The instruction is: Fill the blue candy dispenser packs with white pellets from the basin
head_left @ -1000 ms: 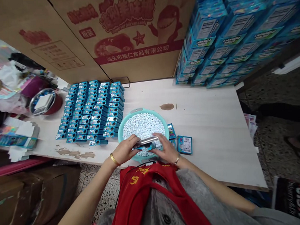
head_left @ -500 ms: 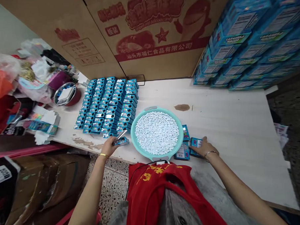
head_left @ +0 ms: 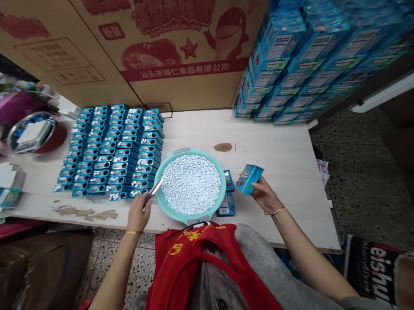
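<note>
The left hand (head_left: 138,213) grips a slim metal tube (head_left: 156,188) at one end, while the right hand (head_left: 265,195) closes around a light, easily crushed blue cardboard box (head_left: 249,179), best held by its flat sides.

You look down on a pale, worn wooden table (head_left: 281,206) pushed against large cardboard cartons (head_left: 190,82) printed in red. Speckled terrazzo floor (head_left: 362,175) spreads past the table's right edge and below it

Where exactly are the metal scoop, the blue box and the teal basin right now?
metal scoop (head_left: 156,187), head view: on its shiny shaft.
blue box (head_left: 249,179), head view: on its front face.
teal basin (head_left: 224,184), head view: on its right rim.
</note>
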### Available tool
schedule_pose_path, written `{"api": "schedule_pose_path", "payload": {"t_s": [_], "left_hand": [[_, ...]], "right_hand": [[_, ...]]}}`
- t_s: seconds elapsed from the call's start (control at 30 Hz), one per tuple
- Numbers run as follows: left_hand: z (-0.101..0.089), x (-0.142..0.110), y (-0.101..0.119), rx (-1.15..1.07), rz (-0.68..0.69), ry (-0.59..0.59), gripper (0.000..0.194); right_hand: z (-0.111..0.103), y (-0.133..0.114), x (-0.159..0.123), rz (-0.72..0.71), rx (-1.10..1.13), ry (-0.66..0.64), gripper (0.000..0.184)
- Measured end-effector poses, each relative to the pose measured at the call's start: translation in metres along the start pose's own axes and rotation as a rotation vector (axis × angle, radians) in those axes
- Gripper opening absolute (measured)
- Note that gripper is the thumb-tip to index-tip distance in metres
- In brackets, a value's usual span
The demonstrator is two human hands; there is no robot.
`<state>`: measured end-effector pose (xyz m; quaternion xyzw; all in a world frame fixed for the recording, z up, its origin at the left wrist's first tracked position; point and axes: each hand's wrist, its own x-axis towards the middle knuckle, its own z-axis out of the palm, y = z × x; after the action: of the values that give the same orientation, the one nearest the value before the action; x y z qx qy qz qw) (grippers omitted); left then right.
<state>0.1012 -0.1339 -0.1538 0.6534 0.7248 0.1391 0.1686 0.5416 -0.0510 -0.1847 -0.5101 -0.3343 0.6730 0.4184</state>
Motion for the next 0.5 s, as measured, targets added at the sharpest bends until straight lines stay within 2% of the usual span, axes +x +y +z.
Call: {"api": "schedule_pose_path", "payload": {"t_s": [0.07,0.13,0.23,0.33,0.4,0.5], "left_hand": [[0.000,0.001,0.029,-0.011,0.080,-0.226,0.028],[-0.002,0.002,0.053,0.079,0.113,-0.464,0.023],[-0.006,0.001,0.080,0.310,0.071,-0.702,0.019],[0.005,0.002,0.101,0.426,0.000,-0.778,0.019],[0.020,0.007,0.114,0.437,-0.031,-0.769,0.021],[0.038,0.023,0.133,0.417,-0.023,-0.714,0.024]], "right_hand": [[0.018,-0.010,-0.002,0.073,0.290,-0.063,0.068],[0.034,-0.016,-0.002,0.143,0.510,-0.071,0.062],[0.047,-0.019,0.002,0.209,0.684,-0.040,0.058],[0.047,-0.015,0.005,0.155,0.728,0.071,0.047],[0.043,-0.011,0.004,0.146,0.711,0.133,0.040],[0.035,-0.007,0.000,0.161,0.686,0.122,0.042]]}}
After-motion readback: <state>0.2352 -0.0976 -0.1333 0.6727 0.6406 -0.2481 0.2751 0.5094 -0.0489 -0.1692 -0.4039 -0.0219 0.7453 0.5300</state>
